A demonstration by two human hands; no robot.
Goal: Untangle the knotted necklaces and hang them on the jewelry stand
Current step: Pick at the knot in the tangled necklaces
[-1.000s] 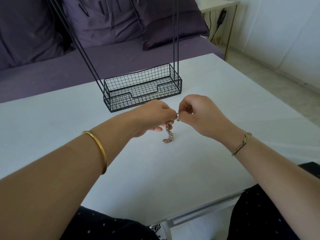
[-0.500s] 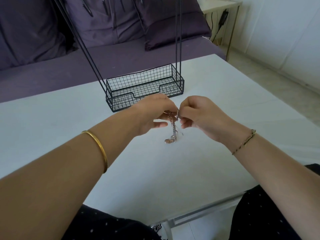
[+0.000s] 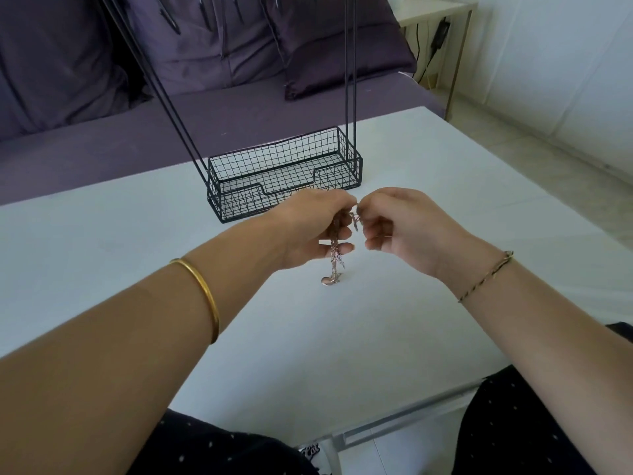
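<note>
Fingers (image 3: 343,248), left hand (image 3: 313,231): curled, gripped the upper part of the knotted necklaces (image 3: 335,262), thumb and forefinger closed at the top of the tangle

Fingers (image 3: 375,242), right hand (image 3: 409,231): curled, pinched the same tangle at its top, tip to tip with the left

Held between both hands above the white table (image 3: 342,354), just in front of the jewelry stand (image 3: 350,80)

Hung below the left hand as one twisted strand; ended in a small pendant (image 3: 329,280) at the tabletop, touching or just clear of it, could not tell which

Stood upright on the far half of the table: black wire basket (image 3: 284,173) as the stand's base, thin black rods rising from either end and out of view at the top; held nothing visible

Worn on the left forearm: plain gold bangle (image 3: 205,296)

Worn at the right wrist: thin bracelet (image 3: 486,279)

Lay behind the table: purple sofa (image 3: 102,138) with matching cushions (image 3: 342,46)
</note>
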